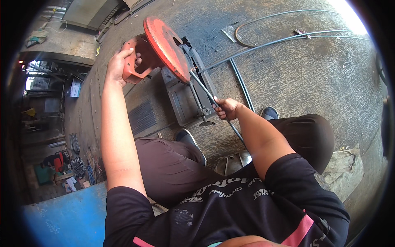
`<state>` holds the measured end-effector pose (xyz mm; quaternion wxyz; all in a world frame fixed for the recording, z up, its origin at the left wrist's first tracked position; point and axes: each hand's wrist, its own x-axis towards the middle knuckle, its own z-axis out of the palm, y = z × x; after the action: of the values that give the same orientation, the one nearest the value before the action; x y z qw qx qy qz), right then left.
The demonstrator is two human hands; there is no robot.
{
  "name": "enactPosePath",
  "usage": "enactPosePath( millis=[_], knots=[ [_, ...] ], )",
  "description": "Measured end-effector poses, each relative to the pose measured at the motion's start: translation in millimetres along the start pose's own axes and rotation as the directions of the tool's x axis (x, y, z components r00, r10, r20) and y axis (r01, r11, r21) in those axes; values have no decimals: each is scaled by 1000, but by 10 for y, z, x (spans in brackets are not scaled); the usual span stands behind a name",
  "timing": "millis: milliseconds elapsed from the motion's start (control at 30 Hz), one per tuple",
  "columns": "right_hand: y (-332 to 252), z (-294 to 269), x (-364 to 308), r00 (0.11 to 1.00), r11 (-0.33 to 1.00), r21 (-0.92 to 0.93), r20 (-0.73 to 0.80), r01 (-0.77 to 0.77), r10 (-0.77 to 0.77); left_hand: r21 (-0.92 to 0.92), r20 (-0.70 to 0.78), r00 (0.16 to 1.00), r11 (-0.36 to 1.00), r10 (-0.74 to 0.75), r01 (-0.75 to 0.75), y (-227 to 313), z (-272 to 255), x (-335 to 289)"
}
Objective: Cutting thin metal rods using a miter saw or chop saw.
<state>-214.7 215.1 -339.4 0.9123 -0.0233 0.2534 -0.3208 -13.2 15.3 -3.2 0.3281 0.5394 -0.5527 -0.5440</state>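
Note:
My left hand (122, 65) is wrapped round the orange handle (131, 74) of a chop saw. Its round orange blade guard (163, 46), scuffed and worn, tilts above the grey saw base (181, 101). In my right hand (227, 108) is a thin metal rod (207, 93), whose far end reaches the saw's clamp area below the guard. The rod's near end runs down between my legs. Beside the rod is the clamp screw (195, 95) with its small crank (206, 123). The guard hides the blade, and I cannot tell whether it touches the rod.
Long metal rods (284, 40), one bent in a loop, stretch right from the saw. Two straight bars (242, 84) lie on the floor. A blue panel (68, 218) is at lower left, near stacked rods and tools (78, 164). My shoes (191, 144) flank the saw's near side.

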Motion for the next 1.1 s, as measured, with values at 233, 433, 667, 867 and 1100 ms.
enactPosePath(
  millis=[233,433,667,867,1100],
  knots=[
    [-69,-7,47,1000,999,-53,-8,11,-12,30,16,999,999,-31,30,18,-6,2],
    [-61,-25,53,999,996,-82,-36,35,-38,17,19,999,1000,-26,25,12,1,2],
    [-48,-57,110,987,983,-131,-76,127,-138,37,10,999,999,-32,32,25,6,-13],
    [-16,-74,187,964,965,-203,-172,167,-203,27,1,1000,999,-27,27,21,12,-12],
    [-4,-91,219,961,987,-142,-256,71,-106,5,-7,999,999,-40,40,3,-10,10]
  ],
)
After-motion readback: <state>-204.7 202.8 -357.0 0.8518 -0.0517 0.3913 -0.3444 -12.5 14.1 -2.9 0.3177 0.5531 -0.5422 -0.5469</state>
